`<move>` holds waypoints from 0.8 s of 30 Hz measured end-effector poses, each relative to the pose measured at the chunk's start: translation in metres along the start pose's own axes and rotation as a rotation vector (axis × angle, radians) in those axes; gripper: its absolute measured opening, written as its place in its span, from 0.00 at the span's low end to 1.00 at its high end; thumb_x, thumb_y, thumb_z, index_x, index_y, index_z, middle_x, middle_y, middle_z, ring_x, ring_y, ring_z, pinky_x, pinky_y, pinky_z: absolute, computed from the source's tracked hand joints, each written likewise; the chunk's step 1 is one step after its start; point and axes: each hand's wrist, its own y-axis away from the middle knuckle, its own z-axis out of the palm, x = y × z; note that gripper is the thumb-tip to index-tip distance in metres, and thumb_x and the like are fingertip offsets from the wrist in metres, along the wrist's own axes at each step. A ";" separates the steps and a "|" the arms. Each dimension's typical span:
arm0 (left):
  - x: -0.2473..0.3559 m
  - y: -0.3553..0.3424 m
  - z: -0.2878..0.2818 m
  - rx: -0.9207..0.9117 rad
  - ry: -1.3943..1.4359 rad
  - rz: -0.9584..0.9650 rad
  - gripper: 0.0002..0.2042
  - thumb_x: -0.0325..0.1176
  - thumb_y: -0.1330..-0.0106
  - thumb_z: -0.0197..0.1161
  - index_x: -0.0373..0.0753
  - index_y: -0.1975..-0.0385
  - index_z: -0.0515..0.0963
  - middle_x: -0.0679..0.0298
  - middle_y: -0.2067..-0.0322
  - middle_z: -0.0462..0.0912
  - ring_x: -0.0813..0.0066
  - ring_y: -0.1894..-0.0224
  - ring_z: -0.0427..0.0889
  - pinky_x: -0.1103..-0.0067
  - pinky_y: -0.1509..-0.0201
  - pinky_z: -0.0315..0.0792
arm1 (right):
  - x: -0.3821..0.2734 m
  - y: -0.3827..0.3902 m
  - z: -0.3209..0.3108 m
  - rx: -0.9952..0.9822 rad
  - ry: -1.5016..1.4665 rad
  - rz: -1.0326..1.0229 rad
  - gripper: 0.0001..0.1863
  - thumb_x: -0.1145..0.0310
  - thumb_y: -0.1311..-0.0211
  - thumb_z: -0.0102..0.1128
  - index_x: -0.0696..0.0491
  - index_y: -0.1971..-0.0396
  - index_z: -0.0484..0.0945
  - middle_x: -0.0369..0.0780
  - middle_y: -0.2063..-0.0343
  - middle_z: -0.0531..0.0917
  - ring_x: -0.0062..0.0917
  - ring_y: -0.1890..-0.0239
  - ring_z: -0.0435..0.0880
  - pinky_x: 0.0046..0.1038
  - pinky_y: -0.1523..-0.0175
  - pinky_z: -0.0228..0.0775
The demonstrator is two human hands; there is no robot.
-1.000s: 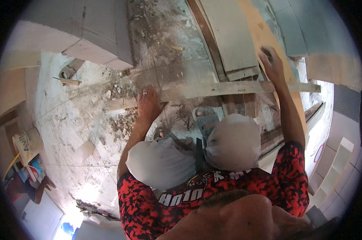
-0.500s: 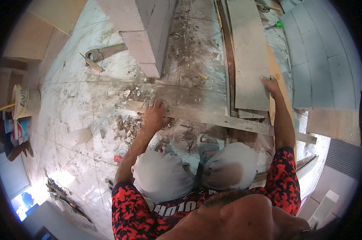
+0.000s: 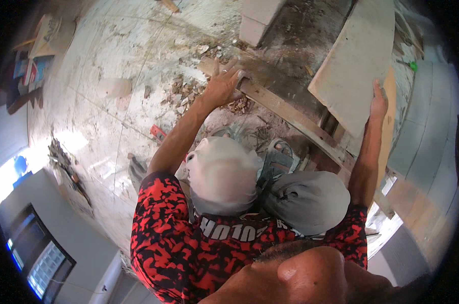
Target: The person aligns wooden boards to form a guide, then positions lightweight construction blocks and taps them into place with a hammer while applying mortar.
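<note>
My left hand lies with spread fingers across the far-left end of a narrow wooden plank. That plank slants down to the right, past my feet and under my right forearm. At the right, my right hand grips the long right edge of a wide, pale wooden board. Its thumb points up along the edge, and the fingers are partly hidden. The wide board's near end lies just beyond the plank. Another yellowish board shows beside my right hand.
Broken tile rubble lies left of my left hand. A red object is on the dusty floor near my left forearm. A pale block pillar stands ahead; a bucket and another person's hand are at far left. My sandals are near the plank.
The view has turned, so plank and boards slant more. My left hand's fingers have spread from a more curled pose on the plank. My right hand stays at the wide board's edge.
</note>
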 end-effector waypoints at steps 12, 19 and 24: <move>-0.027 0.020 0.011 0.005 0.467 -0.137 0.32 0.44 0.47 0.64 0.44 0.43 0.60 0.51 0.43 0.64 0.53 0.38 0.59 0.64 0.31 0.44 | 0.000 0.059 0.083 0.000 -0.027 -0.061 0.21 0.59 0.40 0.55 0.64 0.60 0.74 0.40 0.66 0.77 0.24 0.67 0.75 0.24 0.59 0.67; -0.034 0.019 0.019 0.050 0.558 -0.143 0.30 0.44 0.49 0.65 0.45 0.44 0.65 0.55 0.43 0.65 0.57 0.37 0.58 0.62 0.30 0.41 | 0.045 0.040 0.072 0.098 0.256 -0.246 0.23 0.59 0.41 0.56 0.67 0.59 0.72 0.40 0.65 0.76 0.25 0.63 0.73 0.26 0.56 0.65; -0.022 0.015 0.009 0.054 0.499 -0.075 0.29 0.42 0.51 0.66 0.48 0.47 0.68 0.58 0.45 0.67 0.61 0.39 0.62 0.61 0.30 0.38 | 0.019 0.046 0.109 -0.033 -0.013 -0.207 0.24 0.58 0.43 0.58 0.67 0.61 0.71 0.41 0.63 0.76 0.26 0.61 0.72 0.28 0.53 0.63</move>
